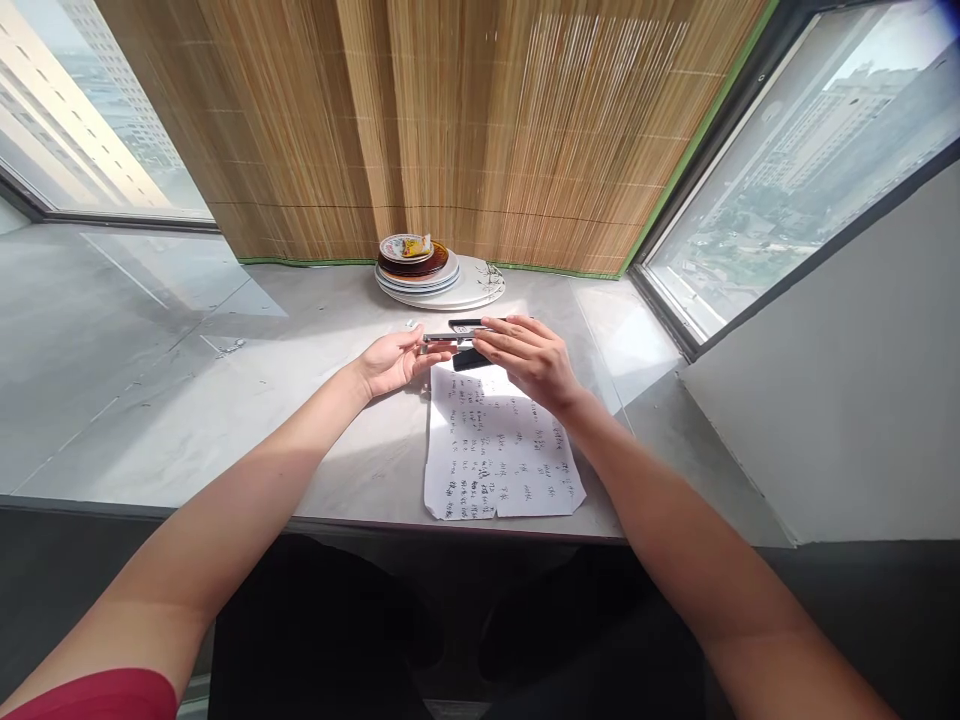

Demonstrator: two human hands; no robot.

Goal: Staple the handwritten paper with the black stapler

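My left hand point(391, 364) pinches the left end of a thin, flat phone-like device point(442, 338), seen almost edge-on above the ledge. My right hand point(534, 362) lies over the device's right part with its fingers stretched together. Its fingertips touch the top, and its thumb is hidden. Just below the device is a dark flat piece point(471, 360), partly covered by the right hand. Behind it shows a black-edged flat piece point(461, 323); I cannot tell whether these parts are joined. A white sheet of handwritten notes point(517, 480) lies beneath the hands.
Stacked plates point(420, 285), with a small yellow packet point(415, 246) on top, stand at the back. A bamboo blind point(450, 130) hangs behind them. Windows flank the grey ledge point(360, 480), and a white wall point(847, 380) rises on the right. Small scraps point(225, 347) lie at left.
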